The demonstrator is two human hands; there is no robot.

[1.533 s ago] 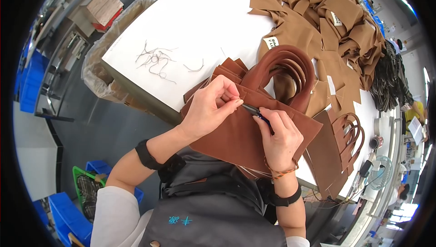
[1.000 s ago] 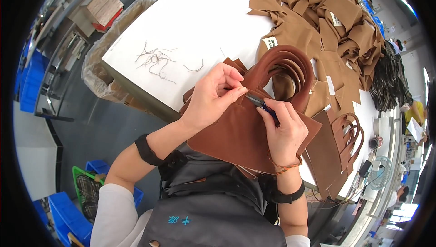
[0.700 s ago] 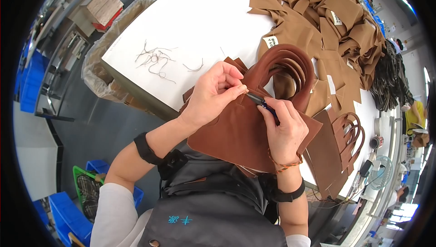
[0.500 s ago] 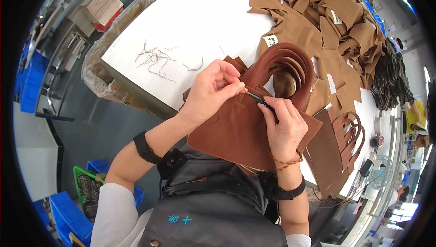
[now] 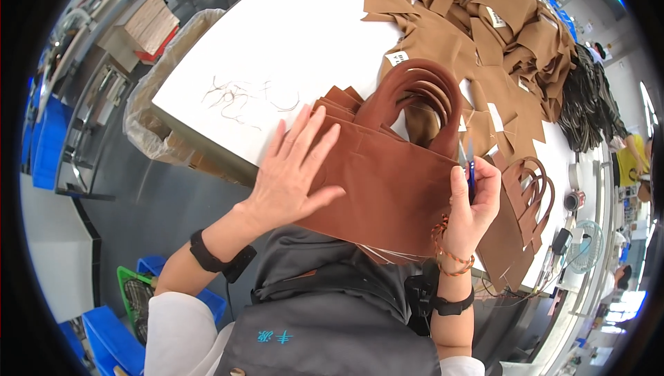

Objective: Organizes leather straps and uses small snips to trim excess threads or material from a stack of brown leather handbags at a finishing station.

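A stack of reddish-brown leather bag panels (image 5: 387, 193) lies in front of me, with curved handles (image 5: 423, 71) rising from its far edge. My left hand (image 5: 287, 172) rests flat at the stack's left side, fingers spread, holding nothing. At the right edge, my right hand (image 5: 474, 206) is closed around small blue-handled thread snips (image 5: 472, 172), their thin metal blades pointing away from me. White thread ends (image 5: 380, 253) show along the near edge of the stack. How many panels lie underneath cannot be seen.
Loose thread scraps (image 5: 235, 99) lie on the white table (image 5: 277, 30). Brown fabric pieces (image 5: 484, 44) are heaped at the far right. More brown panels with handles (image 5: 515, 231) lie at right, near a small fan (image 5: 588, 244). A plastic-lined bin (image 5: 149, 123) stands beyond the left table edge.
My left hand has left its pinch near the handle base and spread flat on the leather at left. My right hand has drawn right with the snips, now pointing away.
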